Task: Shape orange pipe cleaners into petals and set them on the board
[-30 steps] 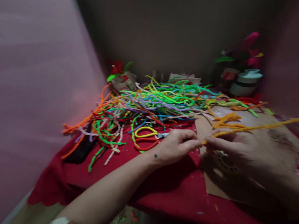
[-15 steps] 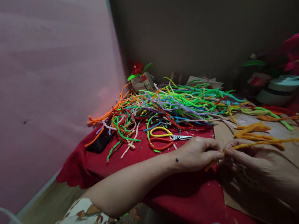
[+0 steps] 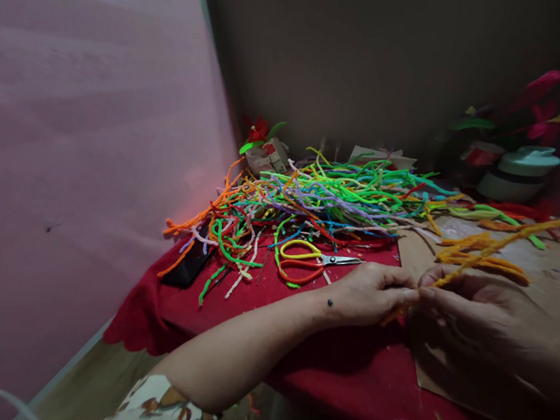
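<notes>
My left hand is closed in a pinch on an orange pipe cleaner, its fingertips meeting those of my right hand. The right hand also pinches this strand, whose long end runs out over the right hand to the right edge of view. A short orange piece pokes out under the left hand. Where the fingertips meet, the strand is mostly hidden. Behind the right hand, folded orange pipe cleaners rest on a cardboard sheet. Scissors with yellow and red handles lie just beyond the left wrist.
A big tangled heap of coloured pipe cleaners covers the back of the red tablecloth. A dark phone-like object lies at the left. A lidded container and pink flowers stand back right, a red flower back left.
The long free end of the orange pipe cleaner has swung upward at the right, from nearly level to slanting. Both hands stay pinched together in almost the same place.
</notes>
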A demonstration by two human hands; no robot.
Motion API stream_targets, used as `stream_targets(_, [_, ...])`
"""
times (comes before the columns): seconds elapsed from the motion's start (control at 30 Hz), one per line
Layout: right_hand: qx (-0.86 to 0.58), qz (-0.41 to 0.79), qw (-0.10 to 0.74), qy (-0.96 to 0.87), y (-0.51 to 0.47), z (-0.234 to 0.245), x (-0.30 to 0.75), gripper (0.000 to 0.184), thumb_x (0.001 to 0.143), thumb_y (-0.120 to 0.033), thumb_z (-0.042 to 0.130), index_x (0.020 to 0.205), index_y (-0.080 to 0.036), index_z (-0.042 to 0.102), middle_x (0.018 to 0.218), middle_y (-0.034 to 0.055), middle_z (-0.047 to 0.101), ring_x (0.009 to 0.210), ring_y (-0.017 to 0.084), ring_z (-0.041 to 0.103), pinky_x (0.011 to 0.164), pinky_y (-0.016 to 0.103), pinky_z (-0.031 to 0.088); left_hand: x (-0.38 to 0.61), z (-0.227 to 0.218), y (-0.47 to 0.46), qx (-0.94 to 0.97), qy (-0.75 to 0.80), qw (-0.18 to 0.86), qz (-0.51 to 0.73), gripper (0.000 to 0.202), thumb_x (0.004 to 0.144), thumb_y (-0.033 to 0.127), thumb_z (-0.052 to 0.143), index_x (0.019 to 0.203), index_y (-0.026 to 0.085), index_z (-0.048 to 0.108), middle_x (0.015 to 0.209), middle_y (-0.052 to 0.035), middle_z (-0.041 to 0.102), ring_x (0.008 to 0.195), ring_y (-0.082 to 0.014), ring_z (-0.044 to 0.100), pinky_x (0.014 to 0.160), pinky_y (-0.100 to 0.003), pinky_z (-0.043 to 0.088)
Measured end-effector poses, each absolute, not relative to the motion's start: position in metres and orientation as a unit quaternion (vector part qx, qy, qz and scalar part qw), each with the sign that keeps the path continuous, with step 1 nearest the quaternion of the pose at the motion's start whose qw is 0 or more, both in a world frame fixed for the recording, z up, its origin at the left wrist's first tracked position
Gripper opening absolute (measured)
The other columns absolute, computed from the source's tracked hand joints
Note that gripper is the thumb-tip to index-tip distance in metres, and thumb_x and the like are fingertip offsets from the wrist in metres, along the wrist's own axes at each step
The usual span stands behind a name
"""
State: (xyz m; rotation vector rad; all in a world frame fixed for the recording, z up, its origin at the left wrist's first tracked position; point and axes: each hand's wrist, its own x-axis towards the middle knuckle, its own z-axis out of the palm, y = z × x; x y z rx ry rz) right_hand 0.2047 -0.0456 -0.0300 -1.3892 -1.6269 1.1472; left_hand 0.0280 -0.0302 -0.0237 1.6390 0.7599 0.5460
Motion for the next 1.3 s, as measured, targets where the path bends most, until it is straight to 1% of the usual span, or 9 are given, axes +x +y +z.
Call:
stream_targets(0.13, [-0.483,0.517,0.345,-0.617,-0.044,-0.025,0.205,0.019,0.071,-0.039,0.063,0.064,-0.022,0.059,0.057,0.0011,0.057,0.057,0.017,0.052,0.056,0.027,0.044,0.028,-0.023,-0.03,0.706,0.321,0.586,0.233,0.016,0.083,0.023,0.046,0.071,0.014,0.051,0.057,0.0061,0.041,0.049,-0.0034,0.039,0.048,-0.017,0.03])
stream_targets(0.27, [-0.465,0.577,0.383,-0.551,-0.041,-0.032,0.204,0.021,0.07,-0.04,0.066,0.065,-0.021,0.06,0.058,0.0022,0.059,0.054,0.016,0.054,0.052,0.027,0.044,0.026,-0.019,-0.028,0.683,0.354,0.588,0.249,0.016,0.081,0.024,0.047,0.069,0.014,0.049,0.053,0.006,0.042,0.045,-0.0042,0.039,0.045,-0.018,0.03])
stream_targets(0.47, [-0.446,0.622,0.439,-0.47,-0.042,-0.031,0.201,0.031,0.068,-0.037,0.07,0.092,-0.02,0.061,0.062,-0.0011,0.06,0.049,0.009,0.052,0.047,0.02,0.04,0.021,-0.014,-0.021,0.663,0.393,0.565,0.294,0.016,0.079,0.026,0.049,0.069,0.014,0.049,0.051,0.0062,0.044,0.042,-0.0041,0.039,0.044,-0.018,0.031])
stream_targets(0.57, [-0.438,0.627,0.444,-0.466,-0.041,-0.029,0.2,0.028,0.07,-0.037,0.068,0.091,-0.02,0.061,0.061,-0.0019,0.059,0.05,0.008,0.051,0.047,0.019,0.04,0.021,-0.014,-0.02,0.667,0.398,0.56,0.29,0.019,0.079,0.029,0.049,0.068,0.014,0.048,0.048,0.0068,0.042,0.041,-0.0046,0.038,0.043,-0.018,0.03])
stream_targets(0.67, [-0.424,0.623,0.469,-0.46,-0.036,-0.029,0.201,0.019,0.07,-0.037,0.067,0.077,-0.021,0.06,0.058,-0.003,0.057,0.046,0.009,0.048,0.045,0.021,0.037,0.023,-0.015,-0.021,0.678,0.391,0.556,0.281,0.022,0.078,0.032,0.049,0.066,0.014,0.048,0.048,0.0064,0.043,0.042,-0.0049,0.039,0.044,-0.019,0.031])
stream_targets(0.8, [-0.437,0.588,0.497,-0.466,-0.032,-0.027,0.204,0.021,0.07,-0.037,0.065,0.062,-0.02,0.057,0.056,-0.0015,0.055,0.046,0.01,0.047,0.044,0.023,0.036,0.025,-0.016,-0.023,0.697,0.394,0.544,0.249,0.024,0.08,0.032,0.047,0.064,0.015,0.046,0.05,0.0058,0.043,0.044,-0.0055,0.04,0.045,-0.019,0.031])
stream_targets(1.03, [-0.408,0.598,0.565,-0.396,-0.033,-0.017,0.206,0.019,0.065,-0.028,0.068,0.079,-0.019,0.059,0.058,-0.0039,0.055,0.045,0.008,0.047,0.044,0.021,0.034,0.024,-0.019,-0.023,0.736,0.422,0.48,0.222,0.024,0.079,0.033,0.047,0.063,0.016,0.045,0.053,0.0056,0.041,0.048,-0.0066,0.039,0.047,-0.019,0.032])
stream_targets(1.2, [-0.362,0.558,0.617,-0.42,-0.033,-0.012,0.213,0.032,0.061,-0.012,0.058,0.092,-0.017,0.063,0.077,0.0011,0.061,0.059,0.01,0.053,0.052,0.022,0.039,0.023,-0.024,-0.02,0.749,0.441,0.448,0.21,0.024,0.08,0.033,0.045,0.064,0.015,0.047,0.054,0.0048,0.043,0.049,-0.0075,0.04,0.047,-0.02,0.032])
stream_targets(1.3, [-0.337,0.557,0.628,-0.426,-0.028,-0.012,0.219,0.022,0.068,-0.019,0.056,0.09,-0.017,0.063,0.081,0.0035,0.062,0.063,0.012,0.056,0.053,0.025,0.041,0.022,-0.023,-0.018,0.765,0.464,0.399,0.204,0.025,0.079,0.033,0.046,0.063,0.015,0.049,0.055,0.0039,0.044,0.051,-0.008,0.04,0.048,-0.019,0.031])
